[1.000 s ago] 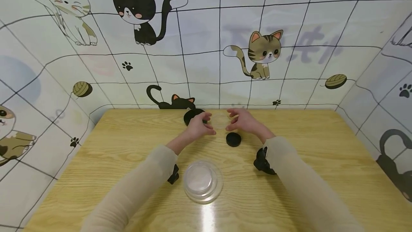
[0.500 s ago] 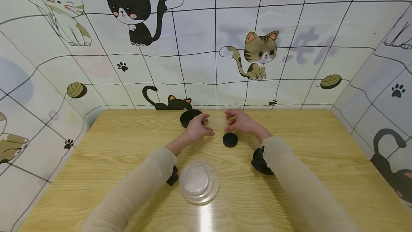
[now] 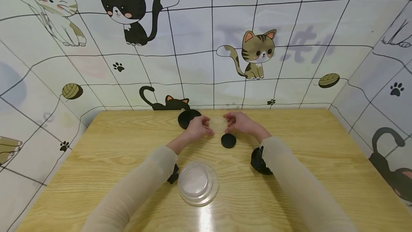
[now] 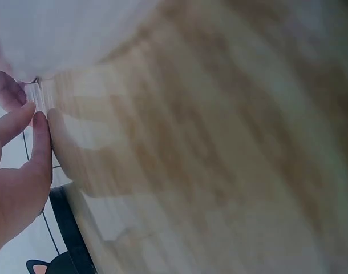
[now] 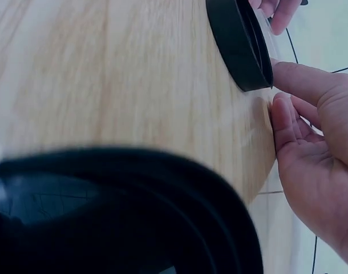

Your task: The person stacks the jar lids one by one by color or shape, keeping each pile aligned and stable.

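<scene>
Near the table's back edge lies a clear round shallow dish (image 3: pixel 218 125), faint against the wood. My left hand (image 3: pixel 197 128) grips its left side, thumb in front and fingers behind. In the left wrist view, the thumb and fingertips meet at a thin strip of its clear wall (image 4: pixel 38 96). From the other side my right hand (image 3: pixel 241 123) holds the right edge with bent fingers. A small black round lid (image 3: pixel 228 141) lies just in front of the right fingertips; in the right wrist view it hides part of the dish. A larger black round lid (image 3: pixel 185 118) stands behind the left hand.
A stack of clear round containers (image 3: pixel 194 182) sits nearer on the wooden table (image 3: pixel 135 135), between the forearms. Behind the table hangs a white cloth wall (image 3: pixel 199 63) printed with cats. A dark, blurred curved object (image 5: pixel 122 217) fills the right wrist view's lower left.
Both hands have closed in slightly on the clear dish from its two sides. The whole head view has shifted a little; the lids and the container stack have kept their places on the table.
</scene>
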Motion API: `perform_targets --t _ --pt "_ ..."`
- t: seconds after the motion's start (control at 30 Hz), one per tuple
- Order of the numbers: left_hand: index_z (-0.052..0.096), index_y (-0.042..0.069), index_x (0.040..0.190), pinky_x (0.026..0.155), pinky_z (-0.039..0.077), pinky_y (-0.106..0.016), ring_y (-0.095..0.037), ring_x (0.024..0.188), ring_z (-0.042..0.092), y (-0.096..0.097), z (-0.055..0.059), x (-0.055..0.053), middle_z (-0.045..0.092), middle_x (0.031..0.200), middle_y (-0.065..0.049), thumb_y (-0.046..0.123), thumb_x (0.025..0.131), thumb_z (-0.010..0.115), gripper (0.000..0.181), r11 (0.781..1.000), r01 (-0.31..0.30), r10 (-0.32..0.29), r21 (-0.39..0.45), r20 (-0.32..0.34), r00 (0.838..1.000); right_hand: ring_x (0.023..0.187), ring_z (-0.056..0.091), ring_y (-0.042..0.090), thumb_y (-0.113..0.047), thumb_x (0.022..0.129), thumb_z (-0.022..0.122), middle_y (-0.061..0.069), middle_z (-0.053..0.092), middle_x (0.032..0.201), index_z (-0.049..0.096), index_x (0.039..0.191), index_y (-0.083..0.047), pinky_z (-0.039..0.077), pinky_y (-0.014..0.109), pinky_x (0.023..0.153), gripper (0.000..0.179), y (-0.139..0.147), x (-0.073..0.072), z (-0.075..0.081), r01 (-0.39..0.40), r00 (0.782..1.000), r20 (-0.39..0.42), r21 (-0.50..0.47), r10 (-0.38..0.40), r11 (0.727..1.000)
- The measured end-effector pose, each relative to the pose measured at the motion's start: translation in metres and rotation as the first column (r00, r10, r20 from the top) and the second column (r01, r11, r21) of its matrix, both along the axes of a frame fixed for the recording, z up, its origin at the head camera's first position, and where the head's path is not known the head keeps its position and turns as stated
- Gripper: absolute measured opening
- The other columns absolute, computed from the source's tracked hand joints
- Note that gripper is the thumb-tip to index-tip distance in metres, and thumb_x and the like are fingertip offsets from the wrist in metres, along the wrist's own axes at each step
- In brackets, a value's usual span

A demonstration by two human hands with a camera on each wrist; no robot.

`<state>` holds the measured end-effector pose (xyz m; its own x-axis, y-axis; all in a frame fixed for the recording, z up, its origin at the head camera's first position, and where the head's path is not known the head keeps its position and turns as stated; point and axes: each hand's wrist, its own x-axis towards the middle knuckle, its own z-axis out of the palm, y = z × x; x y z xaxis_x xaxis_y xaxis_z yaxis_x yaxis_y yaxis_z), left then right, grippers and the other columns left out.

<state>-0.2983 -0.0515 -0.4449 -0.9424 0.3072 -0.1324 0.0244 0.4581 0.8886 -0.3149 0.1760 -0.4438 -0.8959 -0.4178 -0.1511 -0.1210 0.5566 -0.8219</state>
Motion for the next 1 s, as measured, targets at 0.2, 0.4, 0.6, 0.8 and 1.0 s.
perform_targets --t 0.2,0.4,0.6,0.8,1.0 --pt "0.061 -0.006 0.131 0.082 0.052 -0.029 -0.02 0.092 0.067 -0.001 0.002 -0.002 0.064 0.105 -0.009 0.003 0.079 0.088 0.059 0.995 -0.009 0.003 -0.097 -0.06 0.998 0.101 0.059 0.027 -0.001 0.087 0.079 0.016 0.061 0.112 0.054 0.137 0.009 0.049 0.031 0.085 0.057 0.001 -0.002 -0.001 -0.012 1.0 -0.012 0.014 0.012 1.0" --pt "0.064 -0.004 0.128 0.075 0.048 -0.026 -0.017 0.086 0.058 0.001 0.002 -0.006 0.064 0.1 -0.007 0.008 0.079 0.089 0.056 0.988 -0.001 -0.013 -0.154 -0.093 0.996 0.1 0.057 0.025 -0.001 0.087 0.08 0.016 0.06 0.112 0.054 0.136 0.01 0.048 0.031 0.087 0.057 0.003 -0.003 0.0 -0.02 1.0 -0.006 0.005 0.02 1.0" --pt "0.066 -0.002 0.126 0.075 0.047 -0.029 -0.019 0.084 0.056 0.002 0.003 -0.006 0.064 0.098 -0.008 0.008 0.08 0.088 0.052 0.987 0.0 -0.017 -0.162 -0.105 0.994 0.102 0.057 0.027 -0.005 0.087 0.082 0.018 0.059 0.116 0.053 0.138 0.01 0.049 0.032 0.087 0.06 0.004 -0.002 0.001 0.0 1.0 0.007 0.005 0.0 1.0" --pt "0.064 -0.001 0.129 0.074 0.049 -0.03 -0.021 0.085 0.057 -0.002 0.009 -0.003 0.063 0.101 -0.009 0.011 0.082 0.087 0.054 0.989 0.015 -0.031 -0.147 -0.104 0.994 0.11 0.059 0.03 -0.006 0.089 0.081 0.018 0.058 0.122 0.053 0.14 0.006 0.051 0.033 0.087 0.059 0.003 0.004 0.009 0.015 0.999 0.03 0.001 -0.015 1.0" --pt "0.066 0.001 0.129 0.071 0.05 -0.029 -0.021 0.089 0.059 -0.012 0.019 0.003 0.063 0.103 -0.006 0.015 0.081 0.089 0.055 0.993 0.022 -0.034 -0.112 -0.107 0.994 0.11 0.062 0.032 -0.006 0.089 0.08 0.022 0.056 0.13 0.052 0.142 0.006 0.053 0.036 0.086 0.061 0.001 0.015 0.025 -0.017 1.0 -0.004 -0.016 0.017 1.0"
